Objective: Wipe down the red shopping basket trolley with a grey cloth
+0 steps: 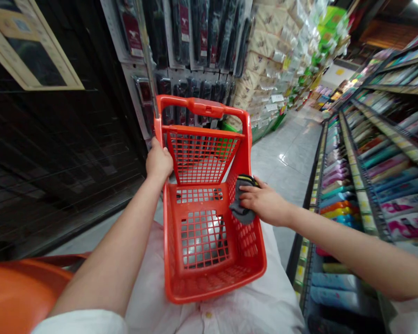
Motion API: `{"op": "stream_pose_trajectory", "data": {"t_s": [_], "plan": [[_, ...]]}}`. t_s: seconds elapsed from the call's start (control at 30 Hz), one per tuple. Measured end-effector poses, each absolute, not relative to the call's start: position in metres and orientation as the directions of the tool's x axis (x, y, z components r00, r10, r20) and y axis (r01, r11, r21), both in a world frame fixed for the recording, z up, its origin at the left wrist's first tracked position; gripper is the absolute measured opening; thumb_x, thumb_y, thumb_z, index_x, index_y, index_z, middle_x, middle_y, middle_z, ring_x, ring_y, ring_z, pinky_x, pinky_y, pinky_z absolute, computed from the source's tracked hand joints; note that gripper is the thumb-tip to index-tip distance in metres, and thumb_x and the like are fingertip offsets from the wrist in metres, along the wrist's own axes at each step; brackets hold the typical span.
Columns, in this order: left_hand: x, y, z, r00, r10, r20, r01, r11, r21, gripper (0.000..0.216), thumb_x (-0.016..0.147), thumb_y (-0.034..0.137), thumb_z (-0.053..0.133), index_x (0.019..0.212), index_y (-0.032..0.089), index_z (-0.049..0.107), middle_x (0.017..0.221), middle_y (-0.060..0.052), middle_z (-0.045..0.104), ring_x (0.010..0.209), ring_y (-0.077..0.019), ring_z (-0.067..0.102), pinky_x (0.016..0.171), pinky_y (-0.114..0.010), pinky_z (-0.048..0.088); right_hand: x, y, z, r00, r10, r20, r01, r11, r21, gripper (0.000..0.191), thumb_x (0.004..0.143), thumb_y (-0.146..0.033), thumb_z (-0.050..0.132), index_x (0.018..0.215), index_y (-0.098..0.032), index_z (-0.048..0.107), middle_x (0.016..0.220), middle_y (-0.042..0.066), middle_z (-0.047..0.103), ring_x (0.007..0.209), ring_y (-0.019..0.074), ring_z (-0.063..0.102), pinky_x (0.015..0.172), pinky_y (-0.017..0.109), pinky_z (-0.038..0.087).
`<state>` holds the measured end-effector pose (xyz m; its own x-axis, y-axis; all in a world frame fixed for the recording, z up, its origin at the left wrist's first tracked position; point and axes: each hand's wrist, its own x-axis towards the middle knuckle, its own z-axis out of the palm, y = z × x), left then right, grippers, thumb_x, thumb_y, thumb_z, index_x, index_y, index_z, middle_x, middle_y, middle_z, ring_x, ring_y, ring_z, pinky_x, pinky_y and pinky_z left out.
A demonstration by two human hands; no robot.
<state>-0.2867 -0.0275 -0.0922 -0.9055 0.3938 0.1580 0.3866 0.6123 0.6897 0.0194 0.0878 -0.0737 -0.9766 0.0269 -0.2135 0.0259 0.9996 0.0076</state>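
A red plastic shopping basket [209,273] with a mesh floor and a raised handle rests against my white shirt. My left hand [158,161] is closed round the basket's left rim near the handle post. My right hand [261,200] grips a small dark grey cloth item with a yellow and black edge [243,185] over the basket's right rim. Inside, the basket looks bare.
Shelves of colourful packaged goods [369,176] line the right side. Dark packaged items [195,32] hang on a rack ahead, with stacked pale packs [271,51] beyond. A grey tiled aisle [285,148] runs forward. An orange object [17,292] sits at lower left.
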Motion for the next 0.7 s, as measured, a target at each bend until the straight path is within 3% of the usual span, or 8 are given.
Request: {"op": "stream_pose_trajectory", "data": {"t_s": [0.13, 0.2, 0.33, 0.47, 0.6, 0.7], "plan": [[-0.295, -0.023, -0.092, -0.89, 0.417, 0.186, 0.419, 0.583, 0.696, 0.046, 0.09, 0.02, 0.041, 0.135, 0.014, 0.047, 0.115, -0.017, 0.068, 0.105, -0.0294, 0.065, 0.092, -0.04, 0.05, 0.046, 0.06, -0.089, -0.926, -0.289, -0.243, -0.242, 0.948, -0.205, 0.024, 0.084, -0.016, 0.054, 0.1, -0.025, 0.07, 0.104, 0.003, 0.074, 0.123, 0.0214, 0.055, 0.12, 0.05, 0.006], [-0.302, -0.02, -0.093, -0.877, 0.435, 0.205, 0.444, 0.57, 0.691, 0.046, 0.09, 0.02, 0.041, 0.135, 0.014, 0.047, 0.117, -0.016, 0.067, 0.107, -0.0291, 0.064, 0.092, -0.039, 0.05, 0.048, 0.066, -0.091, -0.908, -0.365, -0.204, -0.309, 0.914, -0.263, 0.027, 0.084, -0.018, 0.054, 0.105, -0.025, 0.069, 0.108, 0.003, 0.073, 0.122, 0.0194, 0.055, 0.12, 0.046, 0.011], [-0.315, -0.015, -0.093, -0.845, 0.478, 0.238, 0.496, 0.539, 0.68, 0.048, 0.09, 0.02, 0.04, 0.136, 0.014, 0.047, 0.122, -0.015, 0.065, 0.111, -0.0282, 0.063, 0.093, -0.038, 0.049, 0.021, 0.122, -0.086, -0.984, -0.179, -0.01, -0.172, 0.959, -0.223, 0.037, 0.085, -0.014, 0.048, 0.118, -0.022, 0.064, 0.122, 0.007, 0.069, 0.132, 0.0204, 0.049, 0.119, 0.05, 0.013], [-0.333, -0.014, -0.095, -0.823, 0.506, 0.258, 0.529, 0.516, 0.674, 0.05, 0.089, 0.021, 0.039, 0.138, 0.014, 0.046, 0.121, -0.014, 0.065, 0.112, -0.0278, 0.062, 0.095, -0.039, 0.048, -0.008, 0.153, -0.099, -0.979, 0.004, 0.202, -0.039, 0.976, -0.212, 0.04, 0.083, -0.011, 0.044, 0.116, -0.02, 0.063, 0.128, 0.009, 0.065, 0.136, 0.024, 0.045, 0.119, 0.058, 0.01], [-0.351, -0.014, -0.1, -0.794, 0.539, 0.28, 0.569, 0.498, 0.655, 0.05, 0.088, 0.023, 0.039, 0.136, 0.01, 0.046, 0.123, -0.017, 0.063, 0.113, -0.0299, 0.061, 0.097, -0.042, 0.047, -0.001, 0.125, -0.122, -0.929, -0.192, 0.316, -0.282, 0.92, -0.271, 0.033, 0.086, -0.021, 0.045, 0.113, -0.022, 0.063, 0.117, 0.006, 0.071, 0.129, 0.0206, 0.052, 0.122, 0.053, 0.007], [-0.36, -0.011, -0.108, -0.743, 0.586, 0.324, 0.623, 0.428, 0.654, 0.051, 0.088, 0.024, 0.039, 0.136, 0.009, 0.046, 0.129, -0.017, 0.06, 0.117, -0.0295, 0.059, 0.1, -0.042, 0.045, 0.01, 0.116, -0.127, -0.885, -0.343, 0.315, -0.435, 0.851, -0.294, 0.036, 0.088, -0.029, 0.042, 0.119, -0.022, 0.059, 0.12, 0.005, 0.07, 0.128, 0.0181, 0.053, 0.124, 0.048, 0.005]]}}
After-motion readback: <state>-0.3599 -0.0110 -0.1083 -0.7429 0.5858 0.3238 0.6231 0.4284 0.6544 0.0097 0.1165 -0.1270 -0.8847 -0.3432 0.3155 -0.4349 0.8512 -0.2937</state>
